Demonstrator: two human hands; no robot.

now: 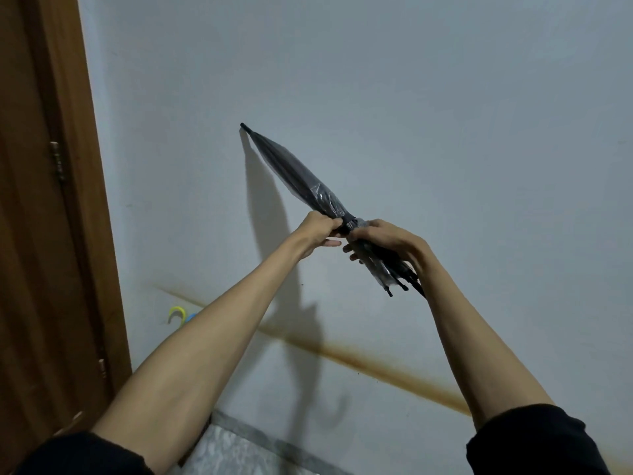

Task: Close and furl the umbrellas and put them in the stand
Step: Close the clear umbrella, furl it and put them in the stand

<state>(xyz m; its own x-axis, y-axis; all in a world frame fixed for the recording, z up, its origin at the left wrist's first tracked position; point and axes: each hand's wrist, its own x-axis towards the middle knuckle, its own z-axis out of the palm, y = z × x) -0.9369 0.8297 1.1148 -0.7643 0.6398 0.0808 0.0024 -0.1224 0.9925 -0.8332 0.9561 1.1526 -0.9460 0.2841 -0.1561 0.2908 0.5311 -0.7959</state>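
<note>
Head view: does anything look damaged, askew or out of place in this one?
Only the wall: a brown, rust-like streak runs slantwise across it, like an old stain. The umbrella, held by the left hand and right hand, looks folded and intact.

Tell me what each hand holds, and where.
The umbrella: left hand pinches its strap; right hand grips it just above the rib tips.

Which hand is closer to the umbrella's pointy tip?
The left hand, on the door side; it pinches the umbrella higher up, while the right hand wraps it lower down.
</note>
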